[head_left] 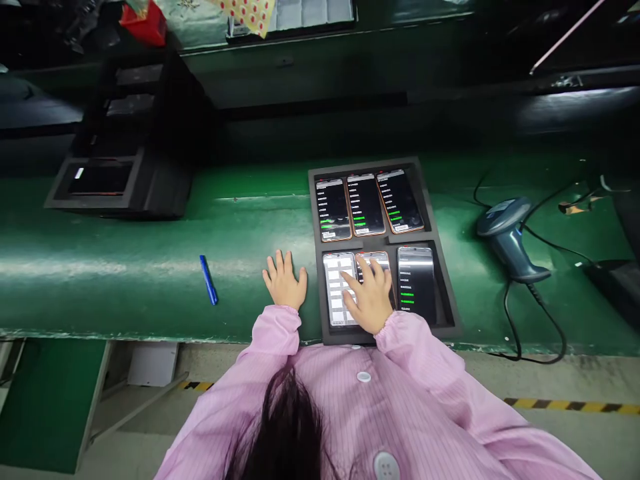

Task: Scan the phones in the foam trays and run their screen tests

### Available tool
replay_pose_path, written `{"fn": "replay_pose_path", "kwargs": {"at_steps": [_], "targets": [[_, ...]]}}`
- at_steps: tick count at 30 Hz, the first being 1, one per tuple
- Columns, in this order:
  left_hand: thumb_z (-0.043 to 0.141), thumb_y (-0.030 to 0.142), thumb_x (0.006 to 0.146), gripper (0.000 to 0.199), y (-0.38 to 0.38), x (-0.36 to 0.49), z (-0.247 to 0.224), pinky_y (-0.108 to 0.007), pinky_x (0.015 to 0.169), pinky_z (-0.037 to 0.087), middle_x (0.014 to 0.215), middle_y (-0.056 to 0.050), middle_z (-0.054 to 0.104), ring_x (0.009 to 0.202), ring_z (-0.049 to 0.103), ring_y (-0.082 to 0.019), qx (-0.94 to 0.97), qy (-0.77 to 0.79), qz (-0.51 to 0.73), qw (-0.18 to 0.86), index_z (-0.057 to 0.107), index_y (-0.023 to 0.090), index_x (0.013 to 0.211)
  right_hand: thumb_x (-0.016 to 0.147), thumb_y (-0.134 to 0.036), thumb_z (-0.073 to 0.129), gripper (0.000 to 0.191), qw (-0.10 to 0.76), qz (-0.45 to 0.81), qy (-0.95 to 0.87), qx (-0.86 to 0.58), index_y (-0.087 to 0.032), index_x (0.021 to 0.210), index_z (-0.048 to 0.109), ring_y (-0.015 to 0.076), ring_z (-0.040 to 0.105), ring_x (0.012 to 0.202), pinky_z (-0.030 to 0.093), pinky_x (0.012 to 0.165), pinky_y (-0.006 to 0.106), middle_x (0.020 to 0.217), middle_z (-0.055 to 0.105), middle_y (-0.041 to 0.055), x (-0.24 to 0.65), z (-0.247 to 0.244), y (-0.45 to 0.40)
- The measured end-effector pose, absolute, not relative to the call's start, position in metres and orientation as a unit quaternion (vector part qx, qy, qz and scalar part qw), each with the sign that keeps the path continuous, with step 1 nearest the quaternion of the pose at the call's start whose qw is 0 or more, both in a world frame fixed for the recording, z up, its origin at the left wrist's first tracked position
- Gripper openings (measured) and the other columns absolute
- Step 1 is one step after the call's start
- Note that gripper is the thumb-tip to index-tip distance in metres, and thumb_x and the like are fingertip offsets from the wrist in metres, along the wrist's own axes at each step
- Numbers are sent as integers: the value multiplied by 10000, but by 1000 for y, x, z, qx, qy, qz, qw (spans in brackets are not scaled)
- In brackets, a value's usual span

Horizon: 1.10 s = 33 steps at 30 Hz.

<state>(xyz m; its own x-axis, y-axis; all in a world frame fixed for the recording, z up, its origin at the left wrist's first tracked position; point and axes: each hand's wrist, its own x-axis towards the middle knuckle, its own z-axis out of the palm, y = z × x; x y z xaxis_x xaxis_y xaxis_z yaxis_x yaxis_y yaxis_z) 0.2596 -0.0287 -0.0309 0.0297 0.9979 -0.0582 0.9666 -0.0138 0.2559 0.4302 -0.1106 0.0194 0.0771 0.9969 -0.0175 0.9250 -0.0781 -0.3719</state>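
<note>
A dark foam tray (pixel 374 244) holds several smartphones in two rows, all with lit screens. My right hand (pixel 371 297) hovers over or touches the front row, fingers spread, above the front-left phone (pixel 335 293) with a white screen. It partly covers the front-middle phone (pixel 370 257). Whether a fingertip meets the glass, I cannot tell. To the right lies the front-right phone (pixel 416 283), showing a dark screen with green lines, like the back-row phone (pixel 334 210). My left hand (pixel 285 283) rests flat on the green table just left of the tray, holding nothing.
A blue pen (pixel 208 280) lies on the green table (pixel 250 227) to the left. Stacked dark foam trays (pixel 165 180) stand at the back left. On the right are a barcode scanner (pixel 511 237) and its looping cable (pixel 563 333). A red box (pixel 145 25) sits farther back.
</note>
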Motion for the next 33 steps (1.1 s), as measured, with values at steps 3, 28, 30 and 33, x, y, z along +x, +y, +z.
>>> {"fn": "replay_pose_path", "kwargs": {"at_steps": [3,28,30,33], "targets": [[418,364,832,541,-30,259,-32,-566,1057,208,1456,-108,318,1349,233,-334,711,691,72,107,404,176,1339,823,-296,444,388,96,139,-671,-722,-256,1183,581,374,230,1273,233,935,614,1420,325,126,413,19,-91],[432,377,818,543,-30,257,-34,-559,1061,205,1458,-85,323,1351,229,-332,705,695,76,117,417,199,1331,792,-231,474,329,91,61,-614,-782,-292,1048,672,394,296,1230,280,877,632,1379,390,110,441,8,-80],[431,375,820,541,-30,257,-34,-561,1059,207,1458,-87,323,1350,230,-333,705,695,76,118,418,197,1330,794,-232,473,330,88,58,-614,-782,-296,1050,672,391,292,1237,280,881,628,1380,391,109,441,8,-81],[435,373,819,542,-30,257,-34,-564,1058,206,1456,-91,324,1350,232,-334,705,695,76,117,419,193,1330,787,-230,484,320,84,54,-616,-782,-297,1029,682,387,294,1240,279,885,624,1376,403,101,442,9,-84]]}}
